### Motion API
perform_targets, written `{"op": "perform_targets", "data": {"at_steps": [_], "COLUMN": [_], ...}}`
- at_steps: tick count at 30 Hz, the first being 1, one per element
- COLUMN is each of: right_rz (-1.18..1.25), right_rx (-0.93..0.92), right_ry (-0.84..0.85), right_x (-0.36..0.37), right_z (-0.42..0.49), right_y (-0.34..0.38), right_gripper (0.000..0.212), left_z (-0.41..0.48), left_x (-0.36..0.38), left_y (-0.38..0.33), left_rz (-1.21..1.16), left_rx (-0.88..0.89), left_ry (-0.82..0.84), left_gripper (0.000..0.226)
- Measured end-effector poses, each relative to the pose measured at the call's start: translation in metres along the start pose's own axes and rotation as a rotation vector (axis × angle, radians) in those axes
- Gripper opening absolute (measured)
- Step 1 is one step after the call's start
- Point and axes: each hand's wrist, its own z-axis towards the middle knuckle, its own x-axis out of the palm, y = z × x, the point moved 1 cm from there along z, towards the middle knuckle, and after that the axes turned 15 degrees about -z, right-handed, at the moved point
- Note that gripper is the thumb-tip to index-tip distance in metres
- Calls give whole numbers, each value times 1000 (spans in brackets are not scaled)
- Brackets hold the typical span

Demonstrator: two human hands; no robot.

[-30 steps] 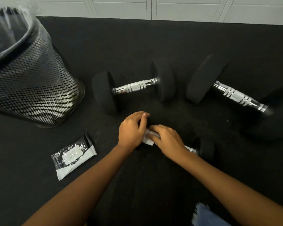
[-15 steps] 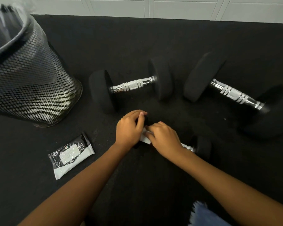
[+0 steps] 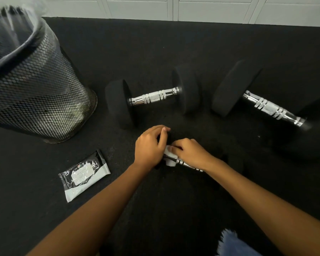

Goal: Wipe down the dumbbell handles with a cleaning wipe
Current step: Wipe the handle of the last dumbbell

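Three black dumbbells with chrome handles lie on the dark floor mat. The smallest dumbbell (image 3: 235,161) is nearest me, and most of it is covered by my hands. My left hand (image 3: 149,145) grips its left head. My right hand (image 3: 189,152) presses a white cleaning wipe (image 3: 169,157) onto the left end of its handle. A middle dumbbell (image 3: 153,97) lies just beyond my hands. A larger dumbbell (image 3: 270,108) lies to the right, angled away.
A black mesh waste bin (image 3: 35,93) with a plastic liner stands at the left. A black and white pack of wipes (image 3: 83,175) lies flat on the mat left of my left forearm. A white panelled wall (image 3: 211,8) borders the mat at the back.
My right hand has shifted slightly left along the small dumbbell's handle with the wipe. The view has tilted a little, and my left hand keeps its grip.
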Motion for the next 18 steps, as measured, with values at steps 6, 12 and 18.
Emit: {"op": "perform_targets", "data": {"at_steps": [6, 12, 18], "right_rz": [-95, -546, -777], "right_rx": [62, -128, -183], "right_ry": [34, -322, -486], "right_x": [-2, 11, 22], "right_z": [-1, -17, -16], "right_y": [4, 15, 14], "right_gripper": [35, 22, 32], "left_z": [2, 0, 1], "left_x": [0, 0, -1], "left_y": [-1, 0, -2], "left_rz": [6, 4, 13], "left_rx": [-9, 7, -1], "left_ry": [4, 2, 7], "left_gripper": [35, 34, 35]}}
